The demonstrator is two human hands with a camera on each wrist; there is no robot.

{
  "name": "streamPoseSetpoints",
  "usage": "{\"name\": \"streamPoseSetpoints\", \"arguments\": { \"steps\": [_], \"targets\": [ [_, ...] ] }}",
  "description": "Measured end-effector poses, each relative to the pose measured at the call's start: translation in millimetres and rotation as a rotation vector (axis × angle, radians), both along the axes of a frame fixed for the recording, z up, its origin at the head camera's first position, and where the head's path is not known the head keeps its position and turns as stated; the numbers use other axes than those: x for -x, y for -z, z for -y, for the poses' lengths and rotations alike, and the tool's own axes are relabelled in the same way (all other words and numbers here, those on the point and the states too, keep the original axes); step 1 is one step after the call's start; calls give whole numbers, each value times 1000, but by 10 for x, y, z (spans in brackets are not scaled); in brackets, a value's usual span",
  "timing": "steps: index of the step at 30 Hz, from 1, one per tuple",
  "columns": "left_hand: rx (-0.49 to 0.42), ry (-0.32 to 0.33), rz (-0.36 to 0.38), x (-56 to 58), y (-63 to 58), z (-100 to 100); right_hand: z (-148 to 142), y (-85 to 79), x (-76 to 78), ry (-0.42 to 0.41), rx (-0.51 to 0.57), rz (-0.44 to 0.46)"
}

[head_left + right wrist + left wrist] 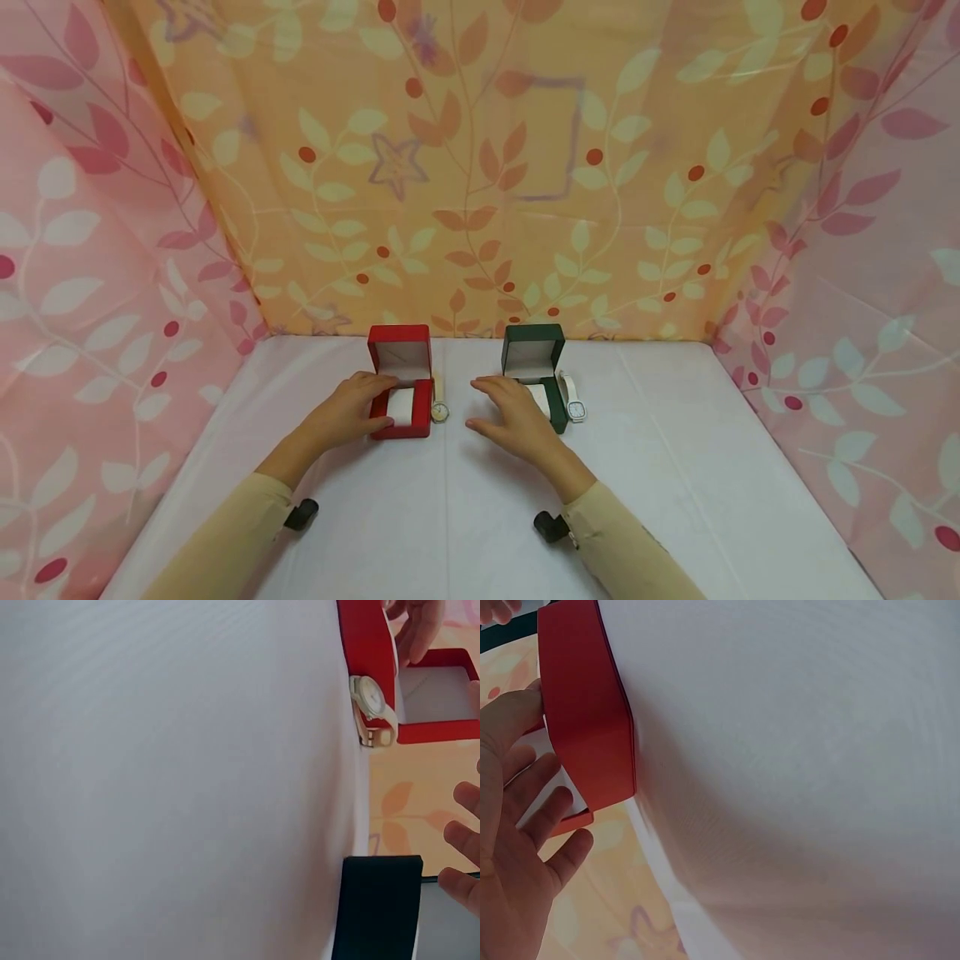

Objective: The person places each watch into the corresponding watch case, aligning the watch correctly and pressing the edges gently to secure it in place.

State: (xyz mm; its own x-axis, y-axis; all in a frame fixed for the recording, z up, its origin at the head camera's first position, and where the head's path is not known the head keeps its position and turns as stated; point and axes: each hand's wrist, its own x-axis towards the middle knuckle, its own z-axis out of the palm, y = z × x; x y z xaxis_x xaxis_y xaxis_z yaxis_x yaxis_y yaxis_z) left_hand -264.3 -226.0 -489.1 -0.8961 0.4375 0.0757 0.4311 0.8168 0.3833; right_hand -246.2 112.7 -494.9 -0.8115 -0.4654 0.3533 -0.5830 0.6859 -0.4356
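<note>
A red watch box (422, 408) stands with its lid raised and a white cushion (401, 406) inside. My left hand (339, 412) reaches over its left side. In the left wrist view the thumb meets the box (589, 705) at its rim, while the other fingers are spread loosely. A watch with a cream strap (439, 411) leans along the red box's right side. To the right is a dark green watch box (556, 404), lid up, also with a white cushion. My right hand (519, 419) hovers at its left, fingers spread and holding nothing, partly hiding it.
A white watch (576, 409) lies against the green box's right side. Both boxes stand near the back of the white-covered table (442, 517). Patterned cloth (480, 250) hangs behind and on both sides. A small black device sits on each wrist.
</note>
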Motion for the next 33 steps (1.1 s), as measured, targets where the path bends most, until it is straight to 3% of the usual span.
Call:
{"name": "streamPoseSetpoints", "arguments": {
  "steps": [17, 33],
  "targets": [
    [9, 26, -27, 46, 60, -9, 207, 84, 134, -1, 29, 148],
    [32, 59, 34, 92, 22, -1, 377, 142, 303, -16, -34, 144]
  ]
}}
